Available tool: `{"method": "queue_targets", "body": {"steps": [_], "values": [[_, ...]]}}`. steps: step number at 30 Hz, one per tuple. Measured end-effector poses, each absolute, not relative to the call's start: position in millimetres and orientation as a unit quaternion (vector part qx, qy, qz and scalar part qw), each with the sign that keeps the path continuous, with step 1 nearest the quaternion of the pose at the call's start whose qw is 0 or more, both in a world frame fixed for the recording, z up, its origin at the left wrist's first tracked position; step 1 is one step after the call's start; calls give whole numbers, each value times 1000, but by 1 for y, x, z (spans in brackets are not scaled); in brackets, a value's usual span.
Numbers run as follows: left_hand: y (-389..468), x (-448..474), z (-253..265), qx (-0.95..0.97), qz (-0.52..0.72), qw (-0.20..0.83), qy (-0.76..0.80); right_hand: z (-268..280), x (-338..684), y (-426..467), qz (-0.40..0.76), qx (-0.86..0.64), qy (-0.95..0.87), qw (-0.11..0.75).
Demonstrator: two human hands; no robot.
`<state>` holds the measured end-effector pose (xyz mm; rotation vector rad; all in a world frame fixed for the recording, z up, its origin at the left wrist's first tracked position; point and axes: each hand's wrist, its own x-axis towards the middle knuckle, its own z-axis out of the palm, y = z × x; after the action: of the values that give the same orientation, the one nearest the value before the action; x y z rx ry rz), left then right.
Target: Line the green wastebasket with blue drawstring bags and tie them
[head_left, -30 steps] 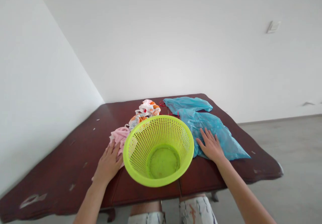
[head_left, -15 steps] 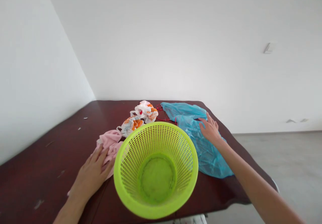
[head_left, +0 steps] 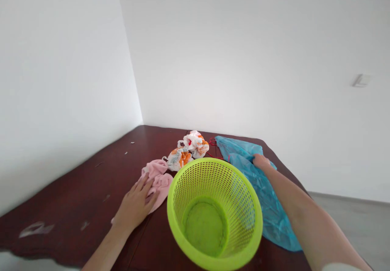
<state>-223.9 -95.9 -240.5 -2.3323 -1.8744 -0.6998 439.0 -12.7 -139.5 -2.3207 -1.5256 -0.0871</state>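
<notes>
My left hand (head_left: pixel 137 200) lies with fingers spread on a crumpled pink cloth (head_left: pixel 163 183) at the left of the basket. On the right, my right hand (head_left: pixel 261 161) has its fingers closed on a thin blue plastic bag (head_left: pixel 258 181); its fingertips are partly hidden in the folds. Between my hands stands a lime-green perforated plastic basket (head_left: pixel 205 226) with nothing inside. Behind it sit two bunched white-and-orange plastic bags, a nearer one (head_left: pixel 179 158) and a farther one (head_left: pixel 198 144). Red drawstrings (head_left: pixel 212 142) trail beside the blue plastic.
Everything rests on a dark reddish-brown table (head_left: pixel 100 189) set against white walls (head_left: pixel 213 59). Small white scraps (head_left: pixel 36 229) mark its left side. A light switch (head_left: pixel 361 80) is on the wall at right, and grey floor (head_left: pixel 344 214) shows beyond the table's right edge.
My right hand has gone from open over the blue bag to closed on it. My left hand stays on the pink cloth. The camera view has turned left.
</notes>
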Motion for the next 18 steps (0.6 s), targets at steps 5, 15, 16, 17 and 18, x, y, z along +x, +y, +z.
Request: {"method": "queue_targets", "body": {"steps": [5,15,16,17,18], "values": [[-100,-220,-232,-752,-215,25,-623,-84,436,-16,-80,-830,-510,213],[-104,-213,-234,-731,-290,66,-614,134,388,-88,-276,-692,-582,326],[-108,-213,-228,-722,-324,76,-607,152,376,-103,-293,-671,-594,333],[-113,-213,-218,-710,-363,83,-597,167,362,-118,-305,-656,-604,333],[-120,-213,-204,-701,-406,81,-580,179,348,-135,-313,-646,-613,330]]}}
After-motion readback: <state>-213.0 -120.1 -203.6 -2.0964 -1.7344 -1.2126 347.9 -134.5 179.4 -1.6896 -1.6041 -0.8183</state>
